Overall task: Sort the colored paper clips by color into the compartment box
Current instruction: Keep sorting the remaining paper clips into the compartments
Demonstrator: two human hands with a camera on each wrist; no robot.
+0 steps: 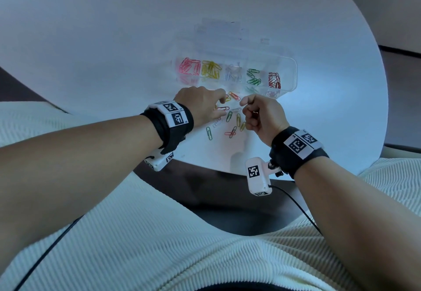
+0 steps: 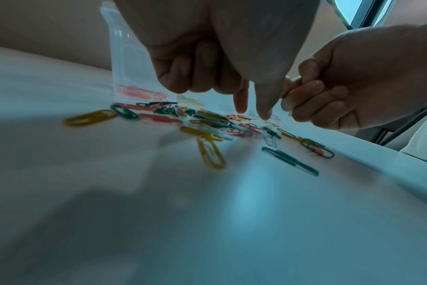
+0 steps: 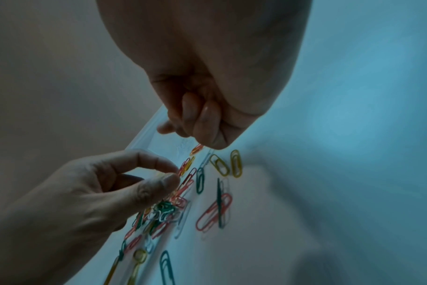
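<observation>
Five sorted groups of clips fill the clear plastic compartment box (image 1: 237, 72) lying well in from the round white bench's (image 1: 91, 40) near edge; loose coloured wire paper clips (image 1: 230, 120) lie between box and edge, under both hands. Left wrist view: left hand (image 2: 219, 63) points two straight fingertips (image 2: 265, 113) down onto the scatter, other fingers curled. Right wrist view: right hand (image 3: 202, 115) is curled; whether it pinches a clip I cannot tell.

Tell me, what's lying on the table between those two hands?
In the head view, loose paper clips: a red clip, a green clip and a yellow clip lie between the left hand and right hand.
</observation>
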